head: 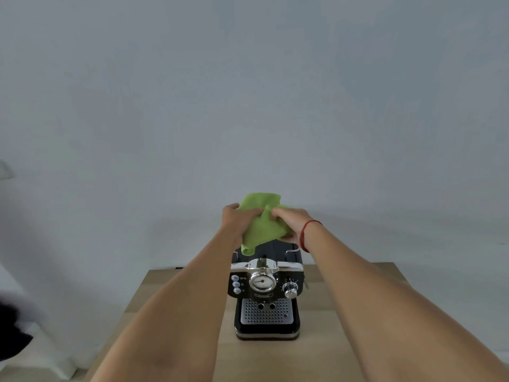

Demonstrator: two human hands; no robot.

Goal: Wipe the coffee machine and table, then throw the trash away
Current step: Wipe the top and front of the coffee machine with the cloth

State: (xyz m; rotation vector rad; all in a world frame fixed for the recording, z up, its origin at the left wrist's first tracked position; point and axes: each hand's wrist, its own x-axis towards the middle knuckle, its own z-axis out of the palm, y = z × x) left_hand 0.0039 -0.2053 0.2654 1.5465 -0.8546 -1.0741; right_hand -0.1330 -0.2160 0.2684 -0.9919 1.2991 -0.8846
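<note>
Centre frame, the left hand (238, 219) and right hand (289, 220) each keep a closed grip on the bunched green cloth (261, 227), just above the coffee machine (265, 293) (wiping seems barely begun). Next, I'd say: press the cloth onto its top. Below is a pale wooden counter (330, 354); behind, a bare wall (248, 92).

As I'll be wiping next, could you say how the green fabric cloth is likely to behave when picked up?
The green fabric cloth looks floppy: it bunches between the left hand and right hand, one corner drooping. Probably light, since it hangs easily from their grip. Its crumpled folds likely resist slipping.
</note>
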